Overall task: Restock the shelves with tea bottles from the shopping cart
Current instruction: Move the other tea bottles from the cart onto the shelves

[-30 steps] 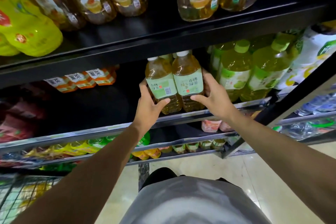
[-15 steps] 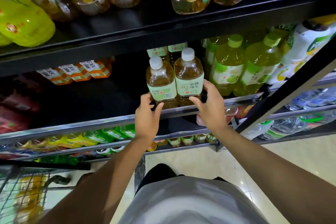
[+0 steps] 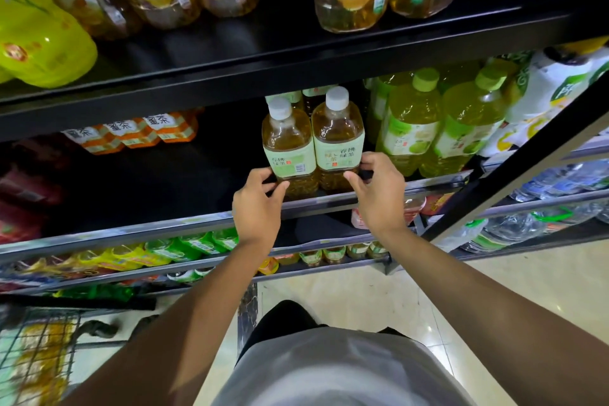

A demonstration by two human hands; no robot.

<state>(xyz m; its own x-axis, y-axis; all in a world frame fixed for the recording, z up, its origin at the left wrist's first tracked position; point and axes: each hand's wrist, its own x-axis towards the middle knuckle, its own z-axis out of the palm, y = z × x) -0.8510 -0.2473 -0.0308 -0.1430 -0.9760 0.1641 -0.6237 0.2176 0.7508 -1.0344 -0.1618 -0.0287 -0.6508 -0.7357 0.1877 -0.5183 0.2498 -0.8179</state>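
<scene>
Two amber tea bottles with white caps and pale green labels stand upright side by side at the front edge of the middle shelf point(image 3: 428, 183). My left hand point(image 3: 258, 201) holds the base of the left tea bottle point(image 3: 288, 145), thumb on its front and fingers curled at its left side. The base of the right tea bottle point(image 3: 337, 138) sits between my right hand's point(image 3: 379, 196) thumb and curled fingers. More bottles of the same tea stand behind them. The wire shopping cart point(image 3: 36, 349) at the lower left holds yellowish bottles, blurred.
Green-capped tea bottles point(image 3: 412, 128) stand close on the right of the pair. To their left the shelf is dark, with orange-labelled bottles point(image 3: 131, 132) further back. The black upper shelf point(image 3: 296, 66) carries large tea bottles overhead. Lower shelves hold more drinks.
The two bottles went from held against the shelf front to standing upright on it. Both hands slid down from the labels to the bottle bases. The view tilted down, showing the cart.
</scene>
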